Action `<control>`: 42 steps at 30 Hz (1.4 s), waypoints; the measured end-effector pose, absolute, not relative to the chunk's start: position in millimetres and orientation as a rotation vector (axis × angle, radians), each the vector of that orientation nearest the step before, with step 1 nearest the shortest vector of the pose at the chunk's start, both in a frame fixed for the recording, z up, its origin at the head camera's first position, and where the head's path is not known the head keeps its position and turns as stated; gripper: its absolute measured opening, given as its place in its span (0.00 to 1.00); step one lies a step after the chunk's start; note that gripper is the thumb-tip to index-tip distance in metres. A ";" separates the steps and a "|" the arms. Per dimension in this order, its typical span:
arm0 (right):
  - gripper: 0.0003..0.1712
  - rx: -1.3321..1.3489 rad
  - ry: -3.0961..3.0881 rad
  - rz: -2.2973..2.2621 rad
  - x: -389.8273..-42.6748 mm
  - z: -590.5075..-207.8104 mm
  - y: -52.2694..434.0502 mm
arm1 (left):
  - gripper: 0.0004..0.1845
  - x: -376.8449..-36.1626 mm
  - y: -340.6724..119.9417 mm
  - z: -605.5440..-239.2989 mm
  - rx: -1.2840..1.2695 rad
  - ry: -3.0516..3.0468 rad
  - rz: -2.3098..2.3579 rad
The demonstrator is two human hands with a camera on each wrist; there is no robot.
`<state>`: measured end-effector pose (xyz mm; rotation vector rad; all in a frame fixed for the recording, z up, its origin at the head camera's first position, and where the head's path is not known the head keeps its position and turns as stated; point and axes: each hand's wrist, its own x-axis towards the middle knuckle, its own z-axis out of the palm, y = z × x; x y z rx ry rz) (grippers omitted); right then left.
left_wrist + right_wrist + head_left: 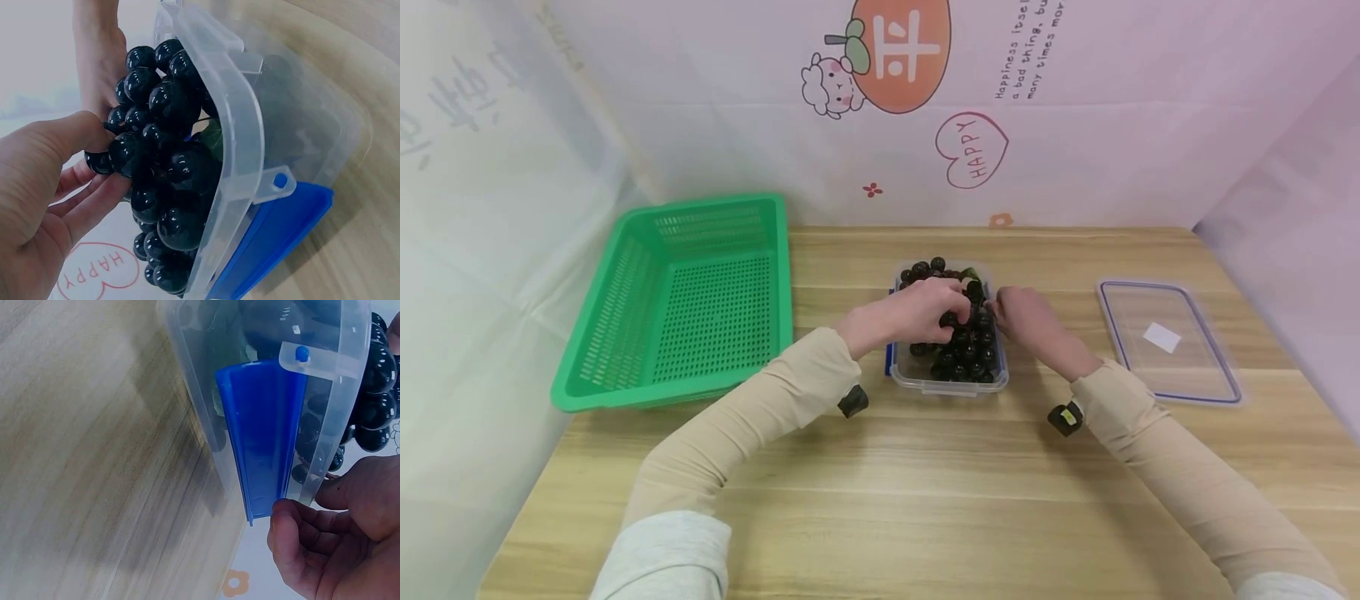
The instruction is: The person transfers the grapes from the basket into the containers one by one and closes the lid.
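A clear plastic container (943,387) with blue side latches stands on the table, filled with bunches of dark grapes (970,354) that rise above its rim. My left hand (921,310) reaches over from the left and pinches grapes between thumb and fingers, as the left wrist view shows at the grapes (128,153). At the container's right side, my right hand (1032,321) grips the rim near the far corner. In the right wrist view its thumb and curled fingers (287,540) meet at the wall, beside the end of the hanging blue latch (262,431).
To the left stands a green perforated basket (784,283). A clear lid (1180,367) with a blue seal and a white label lies flat at the right. The wooden table (925,517) meets a printed white cloth (737,125) at the back.
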<state>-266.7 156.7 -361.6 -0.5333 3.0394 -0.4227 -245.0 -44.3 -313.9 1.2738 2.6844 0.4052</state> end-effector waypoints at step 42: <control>0.18 -0.521 3.044 -0.461 -262.9 -358.8 154.6 | 0.08 -244.8 -65.0 -355.7 1.235 2.724 0.600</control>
